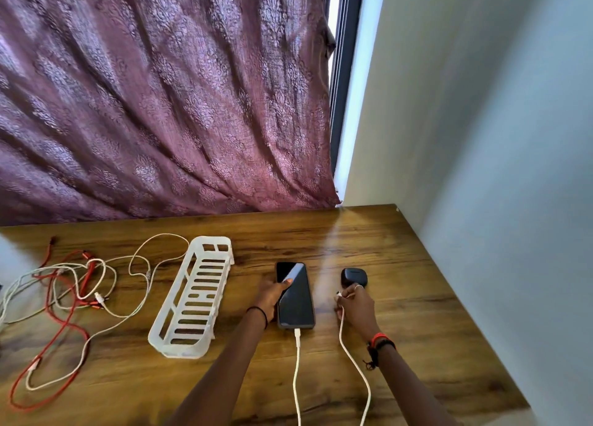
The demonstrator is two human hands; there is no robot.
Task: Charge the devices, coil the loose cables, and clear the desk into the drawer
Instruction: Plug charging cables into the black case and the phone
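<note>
A black phone (296,300) lies face up on the wooden desk (401,281), with a white cable (296,371) plugged into its near end. My left hand (271,295) grips the phone's left edge, thumb on the screen. A small dark earbud case (353,275) sits to the right of the phone. My right hand (354,308) pinches the plug end of a second white cable (354,368) just in front of the case. Whether the plug touches the case cannot be made out.
A white slotted plastic basket (192,297) lies left of the phone. Tangled red and white cables (67,297) sprawl over the desk's left side. A purple curtain (160,105) hangs behind the desk, and a pale wall (497,169) borders its right edge.
</note>
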